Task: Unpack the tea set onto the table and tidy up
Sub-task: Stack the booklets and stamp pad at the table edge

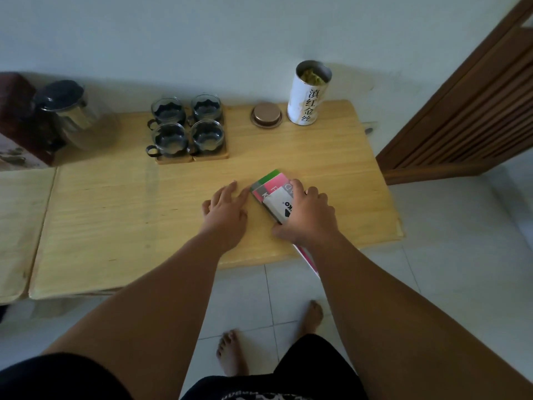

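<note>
Several glass cups with dark holders stand on wooden coasters at the back of the light wooden table. A glass teapot with a dark lid stands at the far left. A tall white tea canister stands uncovered at the back right, its copper lid lying beside it. A flat pink, green and white package lies near the table's front right edge. My right hand grips it from above. My left hand rests flat on the table, fingertips at the package's left edge.
A dark red box stands behind the teapot at the far left. A second table panel adjoins on the left. A brown slatted wooden door stands at the right. My bare feet are on the white tiled floor.
</note>
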